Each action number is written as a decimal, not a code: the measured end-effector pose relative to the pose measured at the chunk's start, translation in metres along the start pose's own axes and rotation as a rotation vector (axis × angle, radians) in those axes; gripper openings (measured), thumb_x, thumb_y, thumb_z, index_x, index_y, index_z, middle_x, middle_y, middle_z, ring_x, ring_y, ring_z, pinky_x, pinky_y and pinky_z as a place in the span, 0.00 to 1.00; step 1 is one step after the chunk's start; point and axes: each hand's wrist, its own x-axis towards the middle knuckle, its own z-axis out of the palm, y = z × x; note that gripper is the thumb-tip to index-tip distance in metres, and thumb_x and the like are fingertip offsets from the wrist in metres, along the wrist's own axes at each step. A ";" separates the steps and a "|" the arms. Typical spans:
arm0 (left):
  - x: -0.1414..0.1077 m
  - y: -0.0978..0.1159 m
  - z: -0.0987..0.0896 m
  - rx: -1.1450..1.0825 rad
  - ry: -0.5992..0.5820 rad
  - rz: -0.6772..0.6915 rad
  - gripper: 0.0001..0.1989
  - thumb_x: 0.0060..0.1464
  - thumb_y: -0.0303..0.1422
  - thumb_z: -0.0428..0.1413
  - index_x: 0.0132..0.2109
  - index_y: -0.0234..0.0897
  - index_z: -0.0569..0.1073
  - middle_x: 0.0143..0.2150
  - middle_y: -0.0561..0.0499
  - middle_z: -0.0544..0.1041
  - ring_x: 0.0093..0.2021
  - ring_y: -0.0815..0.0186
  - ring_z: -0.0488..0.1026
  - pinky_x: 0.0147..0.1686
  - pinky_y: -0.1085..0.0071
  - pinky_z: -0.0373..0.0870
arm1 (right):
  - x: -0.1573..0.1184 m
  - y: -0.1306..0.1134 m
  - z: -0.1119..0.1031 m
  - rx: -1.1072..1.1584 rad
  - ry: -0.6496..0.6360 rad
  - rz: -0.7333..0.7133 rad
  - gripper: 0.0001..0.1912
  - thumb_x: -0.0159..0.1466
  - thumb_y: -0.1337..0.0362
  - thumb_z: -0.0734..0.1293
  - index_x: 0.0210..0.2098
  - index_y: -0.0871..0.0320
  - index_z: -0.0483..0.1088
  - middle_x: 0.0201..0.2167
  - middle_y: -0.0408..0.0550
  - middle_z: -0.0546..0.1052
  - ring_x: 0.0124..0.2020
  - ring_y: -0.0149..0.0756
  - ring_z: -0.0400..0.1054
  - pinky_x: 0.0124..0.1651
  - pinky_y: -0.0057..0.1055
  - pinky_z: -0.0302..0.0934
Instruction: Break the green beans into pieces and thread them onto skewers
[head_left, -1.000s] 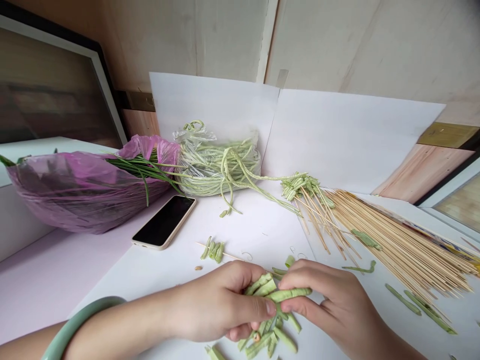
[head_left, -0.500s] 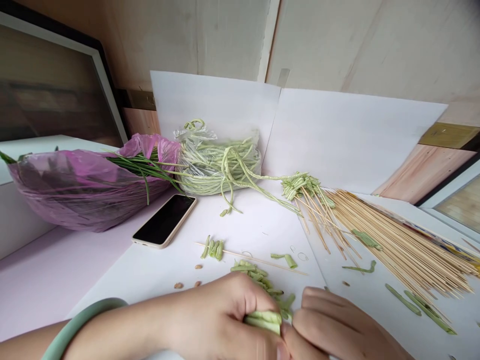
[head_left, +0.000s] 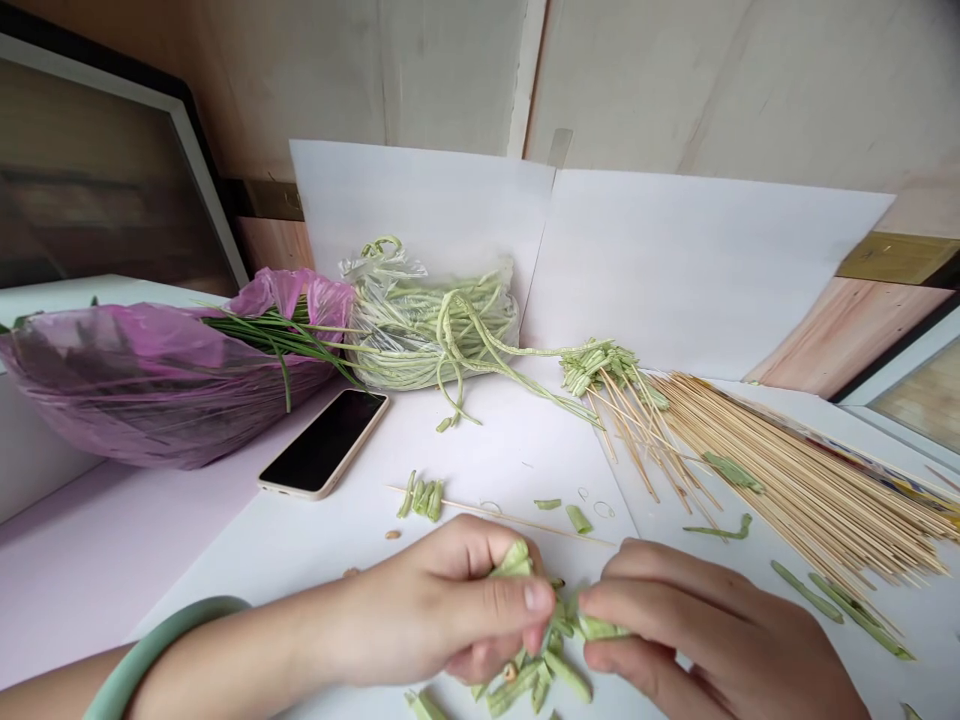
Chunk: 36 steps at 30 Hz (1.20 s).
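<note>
Fig.: your L hand (head_left: 427, 610), jade bangle (head_left: 165, 650) at wrist, has fingers (head_left: 525, 598) curled shut, pinching a pale-green long-bean piece (head_left: 514, 562). R hand (head_left: 712, 630) has fingers (head_left: 637, 590) closed on a 2nd piece (head_left: 600, 628) just beside it. Loose cut bean pieces (head_left: 525, 685) lie under both hands, lower centre, on white bench (head_left: 510, 450); bamboo skewer (head_left: 495, 517) lies just above. Tip: keep pinch firm, close to pc ends.
</note>
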 end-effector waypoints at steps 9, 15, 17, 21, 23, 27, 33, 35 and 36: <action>0.011 -0.012 -0.003 -0.220 0.139 -0.127 0.30 0.48 0.59 0.56 0.28 0.30 0.70 0.21 0.53 0.67 0.16 0.76 0.64 0.15 0.81 0.56 | 0.001 0.012 0.015 0.069 0.030 0.024 0.07 0.69 0.64 0.63 0.45 0.50 0.72 0.27 0.40 0.70 0.21 0.24 0.65 0.27 0.19 0.62; 0.012 -0.013 -0.004 -0.220 0.167 -0.122 0.27 0.50 0.56 0.56 0.34 0.32 0.70 0.21 0.54 0.69 0.16 0.75 0.64 0.16 0.81 0.60 | 0.004 0.005 0.010 0.317 -0.124 0.035 0.19 0.67 0.71 0.56 0.52 0.51 0.71 0.32 0.45 0.64 0.27 0.29 0.66 0.28 0.23 0.65; 0.012 -0.013 -0.004 -0.186 0.160 -0.131 0.27 0.51 0.57 0.55 0.33 0.32 0.69 0.23 0.53 0.71 0.16 0.75 0.65 0.16 0.80 0.61 | 0.006 0.003 0.008 0.336 -0.191 0.060 0.22 0.66 0.73 0.54 0.54 0.52 0.69 0.33 0.46 0.66 0.28 0.30 0.68 0.29 0.24 0.67; 0.011 -0.012 -0.002 -0.122 0.129 -0.131 0.20 0.51 0.48 0.58 0.33 0.33 0.68 0.24 0.53 0.71 0.16 0.75 0.66 0.16 0.78 0.60 | 0.007 0.002 0.010 0.350 -0.205 0.108 0.23 0.61 0.79 0.60 0.50 0.51 0.67 0.38 0.43 0.75 0.36 0.28 0.73 0.39 0.20 0.69; 0.011 -0.011 -0.001 -0.101 0.103 -0.127 0.17 0.51 0.45 0.58 0.33 0.34 0.67 0.24 0.54 0.70 0.15 0.75 0.64 0.16 0.79 0.58 | 0.004 0.005 0.016 0.345 -0.118 0.130 0.20 0.57 0.80 0.63 0.42 0.50 0.66 0.35 0.38 0.77 0.35 0.26 0.74 0.39 0.19 0.68; 0.010 -0.011 -0.003 -0.015 0.006 -0.112 0.21 0.50 0.49 0.59 0.33 0.34 0.66 0.25 0.54 0.69 0.17 0.76 0.63 0.17 0.79 0.59 | -0.004 0.013 0.028 0.316 -0.028 0.155 0.16 0.57 0.78 0.64 0.37 0.51 0.63 0.29 0.35 0.76 0.29 0.27 0.74 0.34 0.20 0.67; 0.006 -0.011 -0.006 0.170 0.015 -0.136 0.22 0.50 0.50 0.60 0.32 0.34 0.65 0.22 0.57 0.65 0.20 0.75 0.62 0.20 0.79 0.59 | -0.003 0.016 0.033 0.206 0.091 0.073 0.14 0.58 0.76 0.64 0.35 0.52 0.58 0.29 0.38 0.69 0.27 0.29 0.67 0.29 0.22 0.64; 0.005 -0.009 -0.005 0.201 0.028 -0.115 0.21 0.52 0.49 0.58 0.33 0.35 0.65 0.22 0.58 0.64 0.20 0.76 0.60 0.20 0.79 0.57 | -0.002 0.016 0.030 0.160 0.071 0.083 0.15 0.58 0.76 0.66 0.35 0.52 0.57 0.28 0.38 0.67 0.27 0.29 0.65 0.28 0.22 0.62; 0.005 -0.007 -0.004 0.215 0.042 -0.101 0.20 0.53 0.48 0.58 0.33 0.35 0.64 0.21 0.59 0.63 0.20 0.76 0.58 0.20 0.78 0.56 | -0.001 0.017 0.028 0.142 0.040 0.100 0.15 0.58 0.76 0.66 0.36 0.52 0.58 0.28 0.37 0.67 0.27 0.28 0.64 0.28 0.22 0.62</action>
